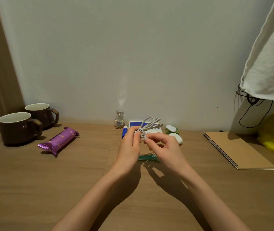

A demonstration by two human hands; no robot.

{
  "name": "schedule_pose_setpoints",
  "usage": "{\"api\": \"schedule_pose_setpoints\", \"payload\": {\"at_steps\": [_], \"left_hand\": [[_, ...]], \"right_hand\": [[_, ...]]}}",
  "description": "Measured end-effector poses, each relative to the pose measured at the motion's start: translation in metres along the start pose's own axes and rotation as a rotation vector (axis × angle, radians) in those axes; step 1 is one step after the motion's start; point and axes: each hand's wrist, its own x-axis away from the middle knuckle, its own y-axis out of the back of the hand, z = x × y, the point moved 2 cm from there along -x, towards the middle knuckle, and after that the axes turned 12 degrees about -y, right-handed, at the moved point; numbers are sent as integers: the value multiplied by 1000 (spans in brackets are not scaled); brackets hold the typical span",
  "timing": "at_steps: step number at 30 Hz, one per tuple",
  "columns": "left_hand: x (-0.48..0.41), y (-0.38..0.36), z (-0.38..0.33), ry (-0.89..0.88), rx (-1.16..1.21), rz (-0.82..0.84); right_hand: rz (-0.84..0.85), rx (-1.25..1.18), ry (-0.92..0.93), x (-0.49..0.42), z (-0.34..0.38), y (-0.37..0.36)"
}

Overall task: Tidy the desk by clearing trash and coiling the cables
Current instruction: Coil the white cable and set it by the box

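White cable [147, 126], looped into a small bundle, sits between my two hands above the middle of the desk [66, 180], just on the near side of a blue-and-white packet [133, 124] by the far wall. I judge the loops could spring apart if my left hand [129, 145] slackens before the tail is wrapped and tucked, since the plug ends stick out free to the right; a loose wrap might also slide off. My left hand grips the bundle's waist, fingers curled round it. My right hand [163, 147] is mostly closed, thumb and forefinger pinching the loose tail just below. Off to the left a purple wrapper [58, 140] lies on the desk, not yet cleared.
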Motion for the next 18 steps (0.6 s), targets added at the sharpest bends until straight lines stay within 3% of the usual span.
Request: {"api": "schedule_pose_setpoints", "payload": {"at_steps": [5,9,15,18], "left_hand": [[-2,8,0,-27,-40,53],[-5,19,-2,-170,-203,60],[0,14,-4,-355,-382,-4],[-1,15,-3,-373,-432,-25]], "right_hand": [[84,-30,-94,-1,-4,-1],[137,-83,-165,-1,-6,-5],[11,286,8,4,-4,-9],[-34,337,56,5,0,-7]]}}
